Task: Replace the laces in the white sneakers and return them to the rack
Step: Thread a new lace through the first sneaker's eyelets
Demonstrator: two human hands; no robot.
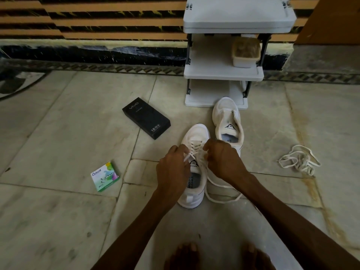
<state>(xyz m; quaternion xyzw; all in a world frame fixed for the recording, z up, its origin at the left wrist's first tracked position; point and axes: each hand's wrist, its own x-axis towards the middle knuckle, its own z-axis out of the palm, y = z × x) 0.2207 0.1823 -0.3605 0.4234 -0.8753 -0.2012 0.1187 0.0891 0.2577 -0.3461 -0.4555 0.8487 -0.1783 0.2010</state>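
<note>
1. Both forearms (140,217) reach forward from the bottom edge, angling in toward each other.
2. Left hand (173,169), back facing up, thumb and forefinger pinching a lace (187,157) near its tip.
3. Right hand (222,158) just beside it, knuckles up, fingers curled in on the lace's other run.
4. Bare feet (184,256) between the arms, toes forward.
</note>
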